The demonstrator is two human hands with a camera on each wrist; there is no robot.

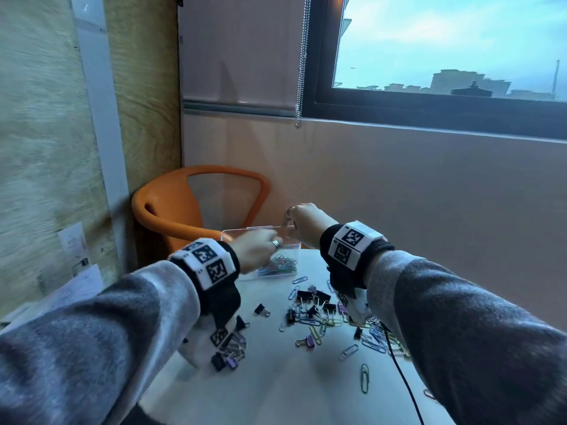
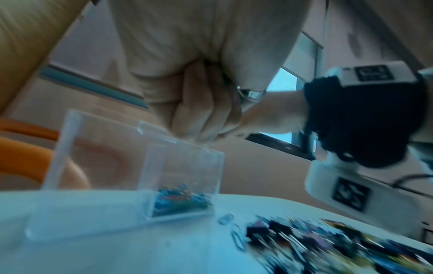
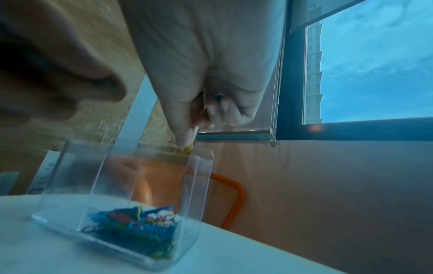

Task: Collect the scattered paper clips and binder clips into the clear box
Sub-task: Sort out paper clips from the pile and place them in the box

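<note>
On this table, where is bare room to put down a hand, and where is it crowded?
Bare: the near table, between the left clip pile and the lone clip; also a strip left of the clear box. Crowded: the heap in front of the box, running right under the right arm to the black cable.

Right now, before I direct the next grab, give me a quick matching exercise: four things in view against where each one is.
Things:
1. clear box
2. right hand
3. black binder clips
4. orange chair

Places:
A. loose on the white table
B. beyond the table's far edge
C. above the box's rim
D. at the table's far edge, holding coloured paper clips

Pairs: 1-D, 2-C, 3-A, 4-B
</note>
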